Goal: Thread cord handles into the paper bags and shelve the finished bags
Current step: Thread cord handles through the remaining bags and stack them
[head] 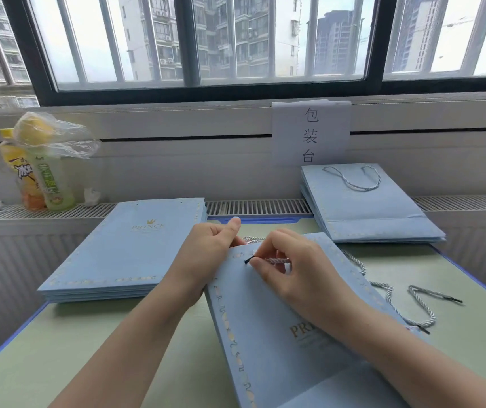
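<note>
The right hand [287, 260] pinches a twisted cord handle [277, 261] by its black tip against a blue paper bag [265, 334] lying on the green table [88, 348]. The left hand [206, 254] grips the bag's top edge. Loose cords [412, 304] lie right; an unthreaded stack [124, 248] sits left, finished bags [368, 207] beyond.

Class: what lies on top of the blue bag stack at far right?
A looped cord handle lies flat on the top finished bag, both ends running into its upper edge. The bags beneath show only their edges.
</note>
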Available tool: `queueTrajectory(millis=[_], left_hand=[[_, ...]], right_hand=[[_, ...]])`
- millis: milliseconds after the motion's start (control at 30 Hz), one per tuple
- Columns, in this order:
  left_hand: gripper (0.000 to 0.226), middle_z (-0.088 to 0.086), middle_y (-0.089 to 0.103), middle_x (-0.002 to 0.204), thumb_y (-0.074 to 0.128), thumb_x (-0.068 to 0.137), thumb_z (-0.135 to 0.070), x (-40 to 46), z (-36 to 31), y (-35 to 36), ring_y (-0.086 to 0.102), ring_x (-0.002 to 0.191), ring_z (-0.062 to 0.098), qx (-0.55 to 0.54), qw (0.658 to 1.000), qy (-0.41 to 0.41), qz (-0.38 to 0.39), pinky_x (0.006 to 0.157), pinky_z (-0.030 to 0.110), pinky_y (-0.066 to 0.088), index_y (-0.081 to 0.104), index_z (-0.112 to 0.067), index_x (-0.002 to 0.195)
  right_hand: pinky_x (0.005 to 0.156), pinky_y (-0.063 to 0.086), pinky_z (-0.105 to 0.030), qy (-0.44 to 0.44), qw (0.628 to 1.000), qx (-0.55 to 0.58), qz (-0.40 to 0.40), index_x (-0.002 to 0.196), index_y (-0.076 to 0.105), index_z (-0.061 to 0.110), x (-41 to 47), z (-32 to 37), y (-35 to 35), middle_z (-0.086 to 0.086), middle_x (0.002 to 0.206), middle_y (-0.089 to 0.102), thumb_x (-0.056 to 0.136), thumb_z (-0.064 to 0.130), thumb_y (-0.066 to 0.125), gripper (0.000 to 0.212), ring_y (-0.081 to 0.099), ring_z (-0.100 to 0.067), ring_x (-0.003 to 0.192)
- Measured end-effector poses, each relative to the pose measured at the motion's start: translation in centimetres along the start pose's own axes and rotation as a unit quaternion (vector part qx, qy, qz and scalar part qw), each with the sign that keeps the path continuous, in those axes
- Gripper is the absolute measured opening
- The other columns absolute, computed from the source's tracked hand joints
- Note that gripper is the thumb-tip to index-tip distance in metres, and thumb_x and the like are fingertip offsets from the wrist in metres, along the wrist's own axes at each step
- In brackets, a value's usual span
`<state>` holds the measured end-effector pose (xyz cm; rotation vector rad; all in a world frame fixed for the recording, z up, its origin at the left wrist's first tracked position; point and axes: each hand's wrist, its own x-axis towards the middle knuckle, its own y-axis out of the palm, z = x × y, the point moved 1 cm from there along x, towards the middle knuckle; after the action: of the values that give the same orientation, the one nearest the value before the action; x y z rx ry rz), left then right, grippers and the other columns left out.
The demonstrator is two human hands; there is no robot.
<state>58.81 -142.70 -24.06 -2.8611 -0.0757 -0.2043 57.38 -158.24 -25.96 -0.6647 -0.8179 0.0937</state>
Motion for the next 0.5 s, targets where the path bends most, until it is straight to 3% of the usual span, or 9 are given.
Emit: queueTrajectory(millis=[100, 300, 500], left_hand=[[0.057, 0.011, 0.061, 0.055, 0.046, 0.097, -0.043, -0.3, -0.4, -0.3, 0.055, 0.045, 0.019, -0.050, 0.998, -0.041, 0.010, 0.045, 0.021, 0.046, 0.064, -0.004, 0.060], [0.054, 0.013, 0.058, 0.063, 0.047, 0.091, -0.054, -0.3, -0.5, -0.3, 0.052, 0.049, 0.021, -0.057, 0.995, -0.062, 0.059, 0.048, 0.024, 0.045, 0.057, -0.009, 0.062], [0.056, 0.004, 0.046, 0.046, 0.047, 0.094, -0.049, -0.3, -0.6, -0.2, 0.041, 0.037, 0.013, -0.022, 0.998, -0.025, 0.046, 0.040, 0.018, 0.037, 0.048, -0.011, 0.053]], right_hand=[[0.066, 0.047, -0.032, -0.010, 1.000, 0.003, 0.001, 0.077, 0.054, 0.021, 0.0, 0.4, 0.1, 0.012, 0.079, 0.054, 0.085, 0.030, 0.059, 0.013, 0.054, -0.012, 0.075], [0.060, 0.047, -0.043, -0.040, 0.998, -0.050, 0.010, 0.078, 0.043, 0.027, -0.2, 1.1, 0.3, 0.009, 0.078, 0.047, 0.084, 0.038, 0.045, 0.013, 0.049, -0.016, 0.069], [0.066, 0.047, -0.042, -0.053, 0.996, -0.044, 0.054, 0.085, 0.047, 0.030, -0.4, 1.0, -0.2, 0.012, 0.085, 0.045, 0.091, 0.035, 0.041, 0.009, 0.049, -0.013, 0.073]])
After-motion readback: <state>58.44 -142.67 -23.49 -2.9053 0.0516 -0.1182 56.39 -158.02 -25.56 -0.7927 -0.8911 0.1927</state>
